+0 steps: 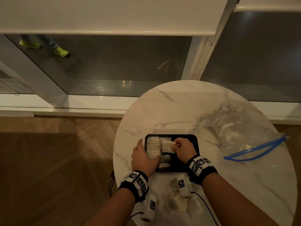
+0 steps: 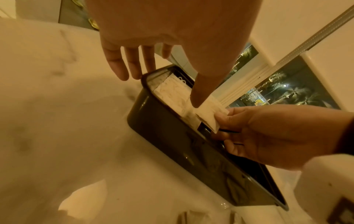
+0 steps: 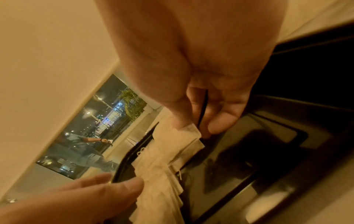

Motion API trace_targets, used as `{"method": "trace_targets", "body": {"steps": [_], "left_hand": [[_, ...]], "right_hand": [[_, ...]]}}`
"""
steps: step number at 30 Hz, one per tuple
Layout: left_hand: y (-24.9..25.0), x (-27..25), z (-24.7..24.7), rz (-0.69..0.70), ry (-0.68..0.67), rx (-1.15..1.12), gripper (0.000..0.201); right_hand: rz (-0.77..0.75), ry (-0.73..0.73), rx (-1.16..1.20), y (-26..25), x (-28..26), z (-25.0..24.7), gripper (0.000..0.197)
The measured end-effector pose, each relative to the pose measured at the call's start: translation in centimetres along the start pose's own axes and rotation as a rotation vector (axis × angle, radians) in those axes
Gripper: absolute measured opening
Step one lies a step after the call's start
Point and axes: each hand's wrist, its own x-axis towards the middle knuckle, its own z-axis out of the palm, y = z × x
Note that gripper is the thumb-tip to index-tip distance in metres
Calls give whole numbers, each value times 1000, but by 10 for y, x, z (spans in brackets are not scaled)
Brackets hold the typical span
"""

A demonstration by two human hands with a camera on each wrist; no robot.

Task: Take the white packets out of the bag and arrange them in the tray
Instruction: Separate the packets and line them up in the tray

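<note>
A black tray sits mid-table on the round marble top. A row of white packets stands along the tray's left side. My right hand pinches one white packet by its edge, just right of that row, above the tray floor. The left hand lies at the tray's left rim with straight fingers, and its thumb presses on the row. The right wrist view shows the pinched packet against the row and the left thumb beside it. The clear bag with a blue zip lies to the right.
Loose white packets lie on the table's near edge between my forearms. The tray's right half is bare. Wood floor is to the left, a window beyond the table. A person's yellow-green shoes show far left behind the glass.
</note>
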Motion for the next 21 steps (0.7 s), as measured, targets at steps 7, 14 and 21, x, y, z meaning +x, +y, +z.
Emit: {"method": "trace_targets", "body": {"steps": [7,14,21], "left_hand": [[10,16,16,-69,-4,103,110],[14,19,21,-86,-8,125,111],[11,21,22,-88,-7,145,113]], "right_hand": [[82,9,28,0,17,14,5],[124,39,57,2,26,21,5],[165,51,86,2,29,24,10]]}}
